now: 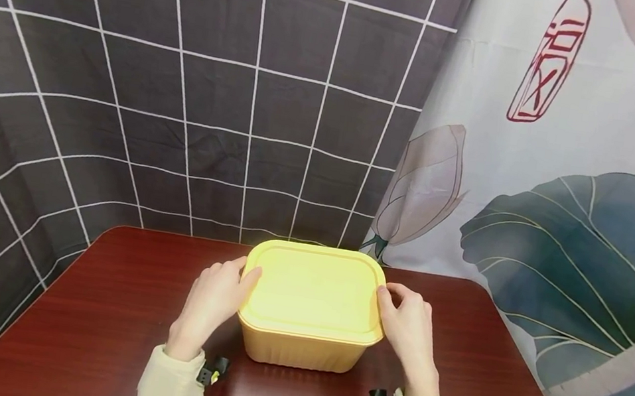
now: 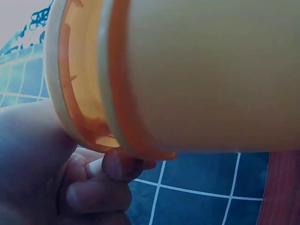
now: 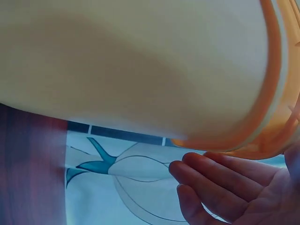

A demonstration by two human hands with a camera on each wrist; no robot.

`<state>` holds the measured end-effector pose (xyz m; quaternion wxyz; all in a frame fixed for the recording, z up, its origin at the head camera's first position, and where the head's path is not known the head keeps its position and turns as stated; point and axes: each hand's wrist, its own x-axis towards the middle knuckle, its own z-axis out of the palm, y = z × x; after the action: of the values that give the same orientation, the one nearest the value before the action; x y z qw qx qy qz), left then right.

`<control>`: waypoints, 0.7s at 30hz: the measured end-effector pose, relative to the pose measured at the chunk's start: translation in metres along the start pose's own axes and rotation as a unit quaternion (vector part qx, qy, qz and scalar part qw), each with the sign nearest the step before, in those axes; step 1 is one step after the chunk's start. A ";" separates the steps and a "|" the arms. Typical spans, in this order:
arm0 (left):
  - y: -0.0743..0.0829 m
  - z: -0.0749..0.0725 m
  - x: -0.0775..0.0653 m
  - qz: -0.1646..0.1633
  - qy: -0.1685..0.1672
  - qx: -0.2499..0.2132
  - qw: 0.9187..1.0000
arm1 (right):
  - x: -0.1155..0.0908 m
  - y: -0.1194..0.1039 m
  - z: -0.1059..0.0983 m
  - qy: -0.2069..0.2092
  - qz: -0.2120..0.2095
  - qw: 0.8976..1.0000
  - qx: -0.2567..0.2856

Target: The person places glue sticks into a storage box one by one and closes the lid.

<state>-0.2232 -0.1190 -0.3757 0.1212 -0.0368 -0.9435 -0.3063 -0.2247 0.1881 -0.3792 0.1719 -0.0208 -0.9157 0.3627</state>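
Observation:
A yellow plastic box (image 1: 303,351) stands on the table with a yellow lid (image 1: 314,291) over its top. In the left wrist view a gap shows between the lid (image 2: 52,70) and the rim of the box (image 2: 211,79). My left hand (image 1: 212,298) pinches the lid's left edge, thumb on top and curled fingers below. At the opposite edge, my right hand (image 1: 409,324) holds the lid with its thumb on top; the right wrist view shows its fingers under the edge, beside the box (image 3: 131,70). What the box contains is hidden.
The dark red wooden table (image 1: 114,325) has rounded far corners. Behind it hangs a grey curtain (image 1: 205,89) with white grid lines. To the right is a white cloth (image 1: 489,80) printed with lotus leaves and a red seal.

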 end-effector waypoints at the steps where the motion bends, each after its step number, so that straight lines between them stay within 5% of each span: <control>1: 0.000 0.001 0.000 -0.002 0.003 0.007 1.000 | 0.000 0.001 0.001 -0.001 0.000 1.000 -0.002; 11: 0.001 0.006 0.000 0.001 0.030 0.064 0.998 | 0.002 0.005 0.008 -0.008 0.000 1.000 -0.007; 21: -0.003 0.010 0.003 -0.012 0.013 0.062 0.998 | 0.003 0.007 0.010 -0.020 0.009 1.000 -0.008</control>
<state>-0.2281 -0.1162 -0.3845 0.1322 -0.0139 -0.9594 -0.2487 -0.2317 0.1866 -0.3898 0.1500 -0.0230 -0.9218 0.3567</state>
